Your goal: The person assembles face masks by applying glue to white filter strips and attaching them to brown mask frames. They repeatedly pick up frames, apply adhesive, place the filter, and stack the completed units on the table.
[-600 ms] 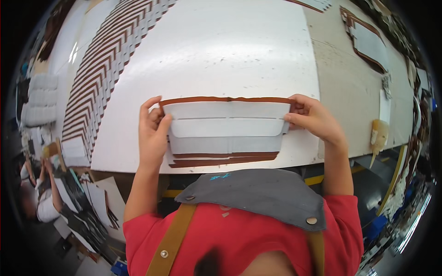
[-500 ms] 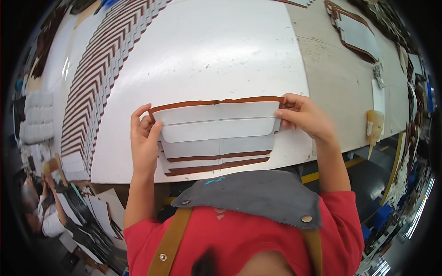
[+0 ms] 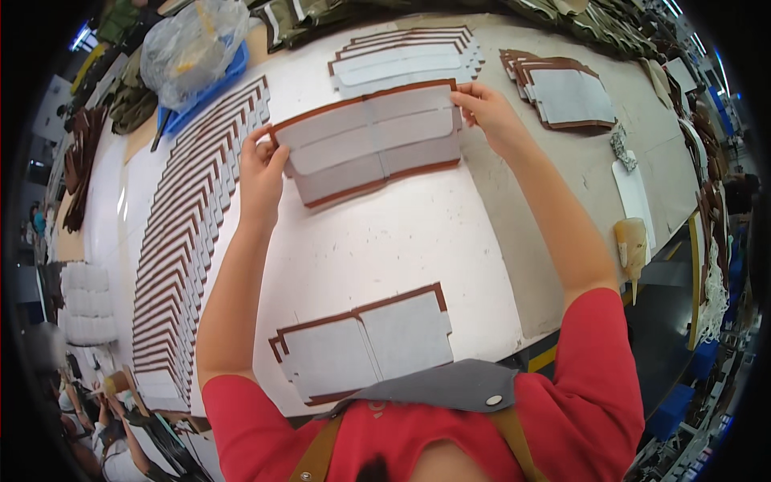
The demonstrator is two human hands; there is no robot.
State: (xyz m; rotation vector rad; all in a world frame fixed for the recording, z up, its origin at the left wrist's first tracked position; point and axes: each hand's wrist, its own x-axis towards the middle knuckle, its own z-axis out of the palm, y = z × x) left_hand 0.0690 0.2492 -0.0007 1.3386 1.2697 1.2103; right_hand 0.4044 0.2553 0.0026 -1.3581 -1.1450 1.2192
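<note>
A flat grey-white panel (image 3: 377, 145) with brown edging hangs stretched between my two hands over the table. My left hand (image 3: 263, 181) pinches its upper left corner, thumb on the near face. The upper right corner is gripped by my right hand (image 3: 491, 116), which sits a little higher and farther off. A crease runs down the middle of the panel, and a flap-like layer covers its upper part. Close to my apron, another brown-edged panel (image 3: 409, 329) lies on the table, with more brown edging showing at its left. Beyond the held panel lies an overlapping row of similar panels (image 3: 401, 68).
A long fanned row of panels (image 3: 173, 265) covers the table's left side. At the right lie a small panel stack (image 3: 566, 96) and a bottle with a pointed nozzle (image 3: 632, 241). A blue tray (image 3: 233, 74) with a plastic bag stands far left. People sit at lower left.
Both hands have carried the panel away from my body, toward the back row. It has left the panel beneath it near the front edge. My view has shifted, showing the far table.
</note>
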